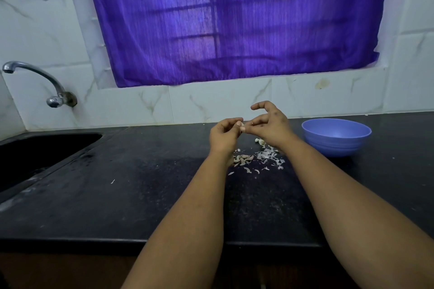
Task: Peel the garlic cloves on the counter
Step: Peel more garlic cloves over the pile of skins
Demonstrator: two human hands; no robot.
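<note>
Garlic clove (242,128) is pinched in left hand (224,132) grip above black worktop (141,183); right hand (270,125) fingertips are curled at it. Unpeeled cloves (243,159) and skins (270,156) lie below, nr blue bowl (336,136).

Both hands' grip (242,127) on garlic clove (242,128) above counter (145,185) w/ peels (263,158).

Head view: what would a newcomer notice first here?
The big purple curtain over the window fills the top. Below it, above the black counter, the left hand and right hand meet around a garlic clove, over a scatter of garlic skins. A blue bowl stands to the right.
</note>
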